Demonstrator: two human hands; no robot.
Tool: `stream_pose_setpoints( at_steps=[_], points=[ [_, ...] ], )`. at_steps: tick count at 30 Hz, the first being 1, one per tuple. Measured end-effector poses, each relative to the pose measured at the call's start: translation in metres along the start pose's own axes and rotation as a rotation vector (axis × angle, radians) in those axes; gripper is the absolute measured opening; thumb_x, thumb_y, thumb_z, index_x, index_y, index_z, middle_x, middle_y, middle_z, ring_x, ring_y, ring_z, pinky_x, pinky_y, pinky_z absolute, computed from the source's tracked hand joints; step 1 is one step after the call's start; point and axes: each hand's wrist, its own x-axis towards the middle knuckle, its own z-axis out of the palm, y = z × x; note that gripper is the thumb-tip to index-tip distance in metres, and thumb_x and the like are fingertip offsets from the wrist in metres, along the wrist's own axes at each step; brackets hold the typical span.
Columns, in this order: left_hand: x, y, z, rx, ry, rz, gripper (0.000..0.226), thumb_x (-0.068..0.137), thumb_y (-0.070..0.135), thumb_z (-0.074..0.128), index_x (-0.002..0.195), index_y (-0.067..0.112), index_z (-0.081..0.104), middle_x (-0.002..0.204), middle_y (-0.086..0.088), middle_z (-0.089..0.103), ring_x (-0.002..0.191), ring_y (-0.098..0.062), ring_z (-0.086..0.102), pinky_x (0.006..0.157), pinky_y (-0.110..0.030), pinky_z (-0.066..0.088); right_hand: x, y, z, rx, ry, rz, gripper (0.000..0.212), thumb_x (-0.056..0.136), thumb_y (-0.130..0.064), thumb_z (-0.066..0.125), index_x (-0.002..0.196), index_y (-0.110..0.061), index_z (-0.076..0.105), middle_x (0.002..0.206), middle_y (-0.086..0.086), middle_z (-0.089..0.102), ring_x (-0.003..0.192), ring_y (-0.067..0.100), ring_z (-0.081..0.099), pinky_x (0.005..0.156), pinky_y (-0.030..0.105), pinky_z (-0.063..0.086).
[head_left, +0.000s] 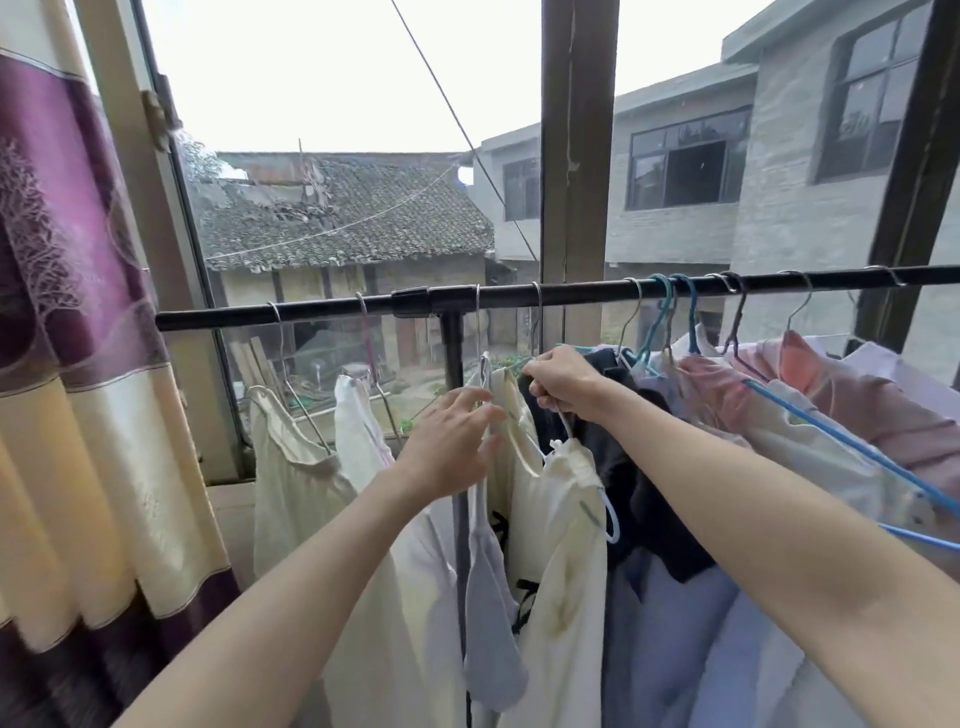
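Observation:
A black clothes rail (332, 308) runs across the window, with garments hung on wire and plastic hangers. At its middle hangs a cream garment (558, 530) on a metal hanger. My left hand (449, 447) pinches a thin strap of that garment at its left shoulder. My right hand (561, 382) grips the fabric at the garment's right shoulder, just under the rail, fingers curled. A pale lilac piece (488, 613) dangles below my left hand.
Two cream tops (291, 483) hang to the left. Dark, pink and lilac clothes (831, 405) on blue hangers crowd the right side. A purple and cream curtain (67, 312) hangs far left. The rail's black upright post (452, 343) stands behind my left hand. Outside are tiled roofs and grey buildings.

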Motion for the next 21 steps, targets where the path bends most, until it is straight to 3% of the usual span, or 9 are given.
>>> stream_pose_setpoints(
  at_steps=[3, 5, 7, 11, 13, 16, 21],
  points=[
    [0.004, 0.006, 0.001, -0.015, 0.057, -0.014, 0.037, 0.096, 0.033, 0.042, 0.129, 0.019, 0.049, 0.143, -0.002, 0.036, 0.136, -0.019, 0.027, 0.11, -0.045, 0.028, -0.005, 0.008, -0.014, -0.183, 0.131, -0.144, 0.025, 0.094, -0.01, 0.038, 0.087, 0.0, 0.06, 0.071, 0.015, 0.057, 0.062, 0.023, 0.051, 0.058, 0.03, 0.043],
    [0.01, 0.014, 0.001, -0.021, 0.13, 0.021, 0.039, 0.095, 0.035, 0.042, 0.131, 0.02, 0.048, 0.144, -0.002, 0.036, 0.136, -0.019, 0.026, 0.11, -0.047, 0.027, -0.01, 0.018, -0.03, -0.425, 0.404, -0.289, 0.026, 0.092, -0.008, 0.04, 0.098, 0.002, 0.063, 0.096, 0.018, 0.063, 0.088, 0.029, 0.057, 0.077, 0.034, 0.045],
    [0.016, 0.026, 0.001, -0.025, 0.151, 0.095, 0.041, 0.096, 0.039, 0.039, 0.134, 0.023, 0.045, 0.147, 0.0, 0.033, 0.139, -0.018, 0.023, 0.112, -0.045, 0.022, -0.015, 0.028, -0.045, -0.567, 0.598, -0.347, 0.026, 0.091, -0.008, 0.042, 0.109, 0.0, 0.058, 0.114, 0.019, 0.057, 0.108, 0.034, 0.051, 0.089, 0.036, 0.041],
    [0.027, 0.056, 0.007, -0.021, -0.048, 0.204, 0.041, 0.099, 0.042, 0.028, 0.131, 0.026, 0.048, 0.151, 0.003, 0.027, 0.143, -0.014, 0.005, 0.115, -0.046, 0.007, -0.013, 0.048, -0.068, -0.688, 0.51, -0.091, 0.035, 0.091, -0.024, 0.046, 0.116, 0.0, 0.053, 0.121, 0.021, 0.054, 0.113, 0.037, 0.049, 0.092, 0.039, 0.042],
    [0.03, 0.065, 0.012, 0.004, -0.111, 0.195, 0.042, 0.099, 0.042, 0.025, 0.125, 0.023, 0.053, 0.145, 0.001, 0.036, 0.142, -0.016, 0.011, 0.115, -0.047, 0.008, -0.015, 0.05, -0.069, -0.758, 0.442, -0.043, 0.034, 0.092, -0.026, 0.044, 0.113, -0.001, 0.056, 0.118, 0.02, 0.058, 0.11, 0.037, 0.053, 0.088, 0.039, 0.044],
    [0.031, 0.065, 0.016, 0.06, -0.037, 0.167, 0.042, 0.099, 0.04, 0.027, 0.114, 0.016, 0.057, 0.127, -0.002, 0.047, 0.132, -0.019, 0.028, 0.112, -0.042, 0.017, -0.015, 0.051, -0.069, -0.76, 0.445, -0.019, 0.032, 0.092, -0.017, 0.039, 0.112, 0.001, 0.055, 0.12, 0.022, 0.055, 0.11, 0.039, 0.053, 0.087, 0.04, 0.045],
    [0.029, 0.053, 0.014, 0.101, -0.009, 0.159, 0.04, 0.1, 0.037, 0.025, 0.107, 0.014, 0.057, 0.119, -0.002, 0.047, 0.124, -0.019, 0.032, 0.107, -0.039, 0.021, -0.014, 0.06, -0.097, -0.745, 0.555, 0.064, 0.036, 0.087, -0.012, 0.039, 0.117, -0.005, 0.057, 0.121, 0.022, 0.057, 0.114, 0.037, 0.051, 0.094, 0.039, 0.04]
  ],
)
